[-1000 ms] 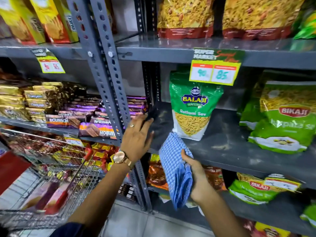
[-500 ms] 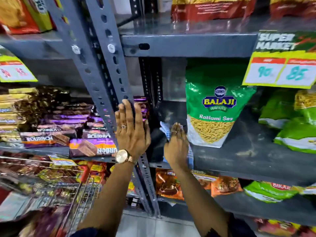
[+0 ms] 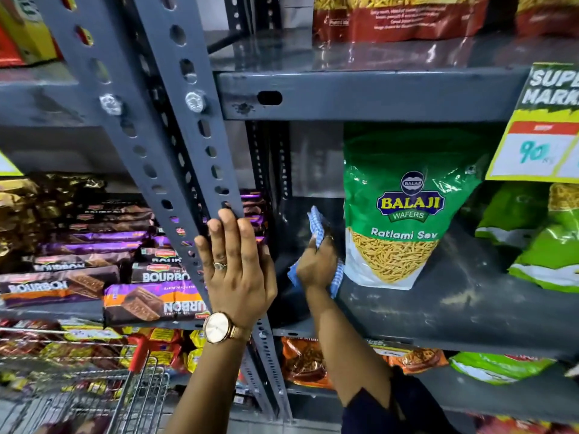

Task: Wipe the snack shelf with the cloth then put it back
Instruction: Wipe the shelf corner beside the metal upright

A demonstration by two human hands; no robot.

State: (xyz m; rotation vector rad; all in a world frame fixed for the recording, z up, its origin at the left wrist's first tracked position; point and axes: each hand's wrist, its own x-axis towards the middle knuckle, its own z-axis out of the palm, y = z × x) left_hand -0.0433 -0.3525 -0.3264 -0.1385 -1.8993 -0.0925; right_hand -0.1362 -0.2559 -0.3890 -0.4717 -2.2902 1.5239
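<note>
wiping underway, not finished. right hand (image 3: 316, 264) closed around the bunched blue cloth (image 3: 317, 221), pressing it onto the far left corner of the grey shelf (image 3: 445, 305), just beside the green sev bag (image 3: 404, 214). left hand (image 3: 236, 264) spread flat, fingers together, braced on the slotted post (image 3: 188, 145). dusty smears show on the bare shelf to the right and near edge, so most of the surface looks undone. putting the cloth back still to come.
</note>
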